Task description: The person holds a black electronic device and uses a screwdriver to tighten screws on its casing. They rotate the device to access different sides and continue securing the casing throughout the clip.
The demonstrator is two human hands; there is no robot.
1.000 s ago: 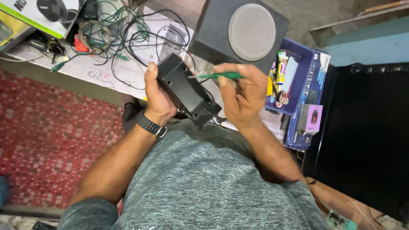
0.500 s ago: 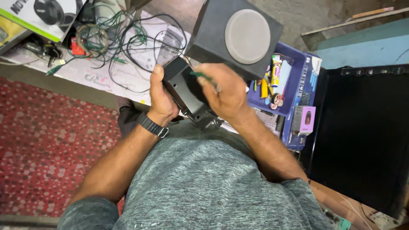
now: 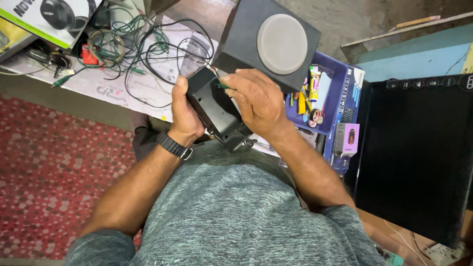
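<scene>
The left hand (image 3: 185,116) grips a small black rectangular plastic-looking casing (image 3: 213,106) by its near side, holding it tilted above the person's lap, just off the near edge of the paper-covered work surface (image 3: 148,81). The right hand (image 3: 256,101) is closed around a thin green-handled tool (image 3: 222,86), its tip hidden against the casing. Judged from this, work on the casing is under way, not finished; it is not visibly opened. A dark grey speaker box (image 3: 268,42) and tangled black and green wires (image 3: 143,49) sit just beyond.
</scene>
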